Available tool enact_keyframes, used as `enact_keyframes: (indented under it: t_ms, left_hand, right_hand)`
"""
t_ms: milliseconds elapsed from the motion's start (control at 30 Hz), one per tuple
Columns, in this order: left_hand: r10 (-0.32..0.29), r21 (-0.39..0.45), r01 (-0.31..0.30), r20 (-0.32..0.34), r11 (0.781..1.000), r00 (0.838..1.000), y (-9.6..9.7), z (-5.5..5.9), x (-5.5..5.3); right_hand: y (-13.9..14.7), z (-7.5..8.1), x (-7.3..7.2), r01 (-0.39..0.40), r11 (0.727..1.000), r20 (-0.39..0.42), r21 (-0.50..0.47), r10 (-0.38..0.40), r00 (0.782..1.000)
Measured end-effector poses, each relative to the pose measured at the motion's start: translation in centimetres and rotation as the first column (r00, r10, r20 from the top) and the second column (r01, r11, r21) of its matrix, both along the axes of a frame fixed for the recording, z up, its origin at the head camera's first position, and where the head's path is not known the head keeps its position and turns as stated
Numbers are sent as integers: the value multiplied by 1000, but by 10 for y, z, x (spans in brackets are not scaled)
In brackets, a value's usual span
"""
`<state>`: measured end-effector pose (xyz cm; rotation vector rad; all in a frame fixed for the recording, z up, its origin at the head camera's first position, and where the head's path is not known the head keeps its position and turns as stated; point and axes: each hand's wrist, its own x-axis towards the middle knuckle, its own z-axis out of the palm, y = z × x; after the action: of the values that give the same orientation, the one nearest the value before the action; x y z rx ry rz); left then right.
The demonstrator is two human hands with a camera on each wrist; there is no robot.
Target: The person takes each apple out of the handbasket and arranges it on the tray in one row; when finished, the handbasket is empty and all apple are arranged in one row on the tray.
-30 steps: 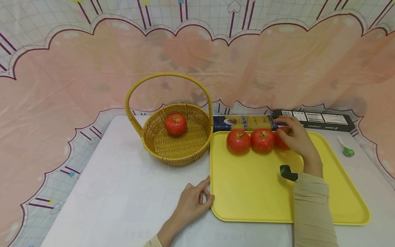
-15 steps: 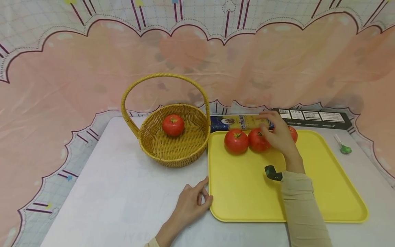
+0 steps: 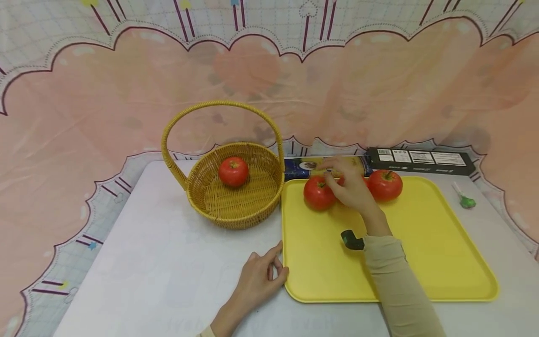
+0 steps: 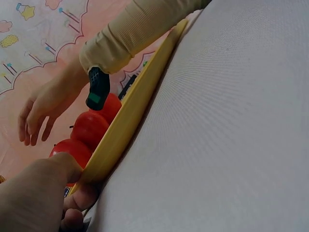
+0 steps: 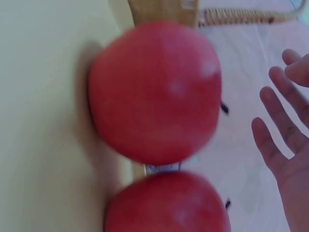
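My right hand is above the row of three red tomatoes on the yellow tray, fingers loosely spread and holding nothing. In the right wrist view those fingers are apart from the nearest tomato. On the tray, the left tomato and the right tomato show well; the hand mostly covers the middle one. Another tomato lies in the yellow wicker basket. My left hand pinches the tray's left edge, with a finger over the rim and others below it in the left wrist view.
Behind the tray lie a blue and yellow spaghetti packet and a long black box. A small green item with a pale stick lies to the tray's right. A patterned cloth hangs behind the white table.
My right hand has moved left along the row, from the right tomato to over the middle and left ones, uncovering the right tomato. The left hand stays at the tray's edge.
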<state>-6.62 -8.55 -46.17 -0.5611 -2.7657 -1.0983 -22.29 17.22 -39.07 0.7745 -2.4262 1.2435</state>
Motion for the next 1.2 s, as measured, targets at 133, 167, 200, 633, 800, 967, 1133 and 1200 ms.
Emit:
enact_keyframes:
  t_ms: [133,167,200,633,800,967,1133,1200]
  left_hand:
    - [11,-2,-11,-1,1000,1000,-3,0,1]
    - [15,-5,-15,0,1000,1000,-4,1,2]
    - [17,-7,-17,-1,1000,1000,-5,1,2]
    - [-1,-14,1,1,1000,1000,-4,3,1]
    - [-1,-15,1,0,1000,1000,-3,4,0]
    - [-1,-15,1,-3,1000,1000,-2,3,-2]
    - [-9,-3,9,13,1000,1000,-1,1,-1]
    - [-9,2,9,12,1000,1000,0,1,0]
  right_hand:
    - [-20,-1,-1,-82,996,-1,-23,82,997]
    - [-25,-1,-2,-106,994,-5,-34,106,994]
    - [-29,-1,-3,-124,992,-6,-35,124,992]
    - [-78,2,-7,-303,953,-25,6,303,953]
    - [-94,7,-12,-356,932,-30,68,359,933]
    - [-107,6,-21,-383,909,-6,161,389,921]
    - [-122,1,-32,-403,883,6,239,414,910]
    - [-128,-1,-35,-407,872,-3,272,424,906]
